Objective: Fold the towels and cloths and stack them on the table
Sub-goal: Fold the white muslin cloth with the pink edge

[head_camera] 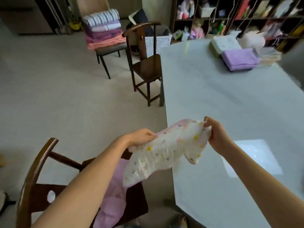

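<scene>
A white cloth point(166, 150) with coloured dots and a pink edge hangs stretched between my two hands at the table's near left edge. My left hand point(142, 136) grips its left corner and my right hand point(217, 134) pinches its right corner. The cloth's lower part droops over a dark wooden chair point(34, 175) below me. A pink cloth point(113, 195) lies crumpled on that chair's seat. On the far right of the pale table point(213, 96) lie a folded purple towel point(240, 59) and a folded white and green cloth point(223, 44).
A second dark wooden chair point(144, 63) stands at the table's far left corner. Behind it a chair holds a tall stack of folded towels point(104, 28). A white perforated basket point(158, 42) sits on the floor. Cluttered shelves point(238, 14) line the back wall.
</scene>
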